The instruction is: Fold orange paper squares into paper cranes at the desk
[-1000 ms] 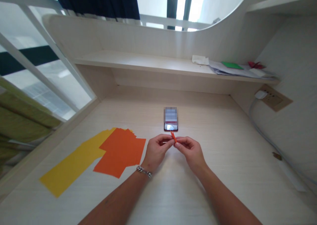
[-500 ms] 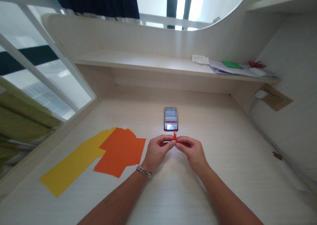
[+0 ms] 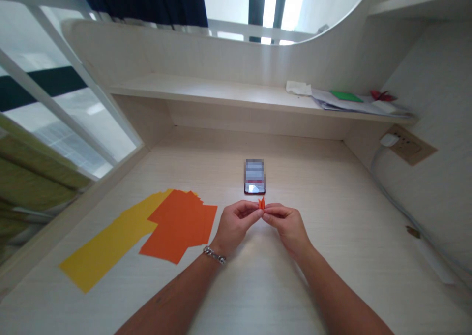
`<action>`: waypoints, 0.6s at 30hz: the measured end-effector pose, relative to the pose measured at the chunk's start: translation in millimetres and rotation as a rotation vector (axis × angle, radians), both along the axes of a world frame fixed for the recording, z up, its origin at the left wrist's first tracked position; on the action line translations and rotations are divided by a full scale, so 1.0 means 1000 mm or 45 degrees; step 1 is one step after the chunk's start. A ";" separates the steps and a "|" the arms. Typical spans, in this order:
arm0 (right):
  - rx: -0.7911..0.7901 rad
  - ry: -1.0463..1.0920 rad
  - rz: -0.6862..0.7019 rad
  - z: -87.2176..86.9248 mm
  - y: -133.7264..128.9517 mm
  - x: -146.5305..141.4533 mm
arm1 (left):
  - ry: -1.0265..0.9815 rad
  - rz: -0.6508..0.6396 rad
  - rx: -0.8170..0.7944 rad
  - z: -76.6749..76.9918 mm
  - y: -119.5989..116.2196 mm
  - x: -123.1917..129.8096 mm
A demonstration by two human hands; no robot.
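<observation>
A small folded piece of orange paper is pinched between my two hands, over the middle of the desk. My left hand grips it from the left with thumb and fingertips. From the right, my right hand holds it the same way. Its upper end shows pointed flaps standing apart; the lower part is hidden by my fingertips. Just beyond the folded paper lies a phone with a lit, blurred screen. Left of my hands, orange paper sheets overlap a spread of yellow paper sheets.
A low shelf runs along the desk's back, bearing papers, a green square and a red folded item. At right, a white plug sits in a wall socket, its cable running down the desk's side.
The flaps at the top of the folded orange paper stand a little wider apart. Both hands have stayed almost in place, still gripping it.
</observation>
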State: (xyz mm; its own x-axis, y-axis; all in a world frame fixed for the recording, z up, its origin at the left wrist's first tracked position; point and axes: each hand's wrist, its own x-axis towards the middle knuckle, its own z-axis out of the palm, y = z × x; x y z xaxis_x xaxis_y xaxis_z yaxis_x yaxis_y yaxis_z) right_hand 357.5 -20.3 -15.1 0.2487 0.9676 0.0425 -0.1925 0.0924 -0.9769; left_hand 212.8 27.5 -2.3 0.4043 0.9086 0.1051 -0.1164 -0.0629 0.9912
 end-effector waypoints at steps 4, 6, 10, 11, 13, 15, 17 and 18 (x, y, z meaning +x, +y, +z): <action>-0.034 -0.008 -0.006 0.001 0.000 0.000 | 0.015 0.011 0.005 0.001 0.000 0.000; -0.038 0.000 0.006 0.002 -0.001 0.000 | 0.001 -0.001 -0.014 0.000 0.000 0.000; -0.028 0.024 0.039 0.001 -0.001 0.002 | -0.009 -0.040 -0.028 -0.002 0.000 0.000; -0.027 0.029 0.044 0.000 -0.001 0.002 | -0.008 -0.043 -0.028 -0.003 0.000 -0.001; -0.040 0.037 0.041 0.000 -0.001 0.001 | -0.001 -0.046 -0.028 -0.003 0.001 -0.001; -0.062 0.036 0.022 0.001 -0.001 0.000 | 0.007 -0.044 -0.015 -0.002 0.002 -0.001; -0.068 0.034 -0.005 0.003 -0.001 -0.001 | 0.015 -0.027 0.008 -0.002 0.002 -0.001; -0.062 0.034 -0.018 0.004 -0.001 -0.002 | 0.020 -0.017 0.017 -0.002 0.002 -0.001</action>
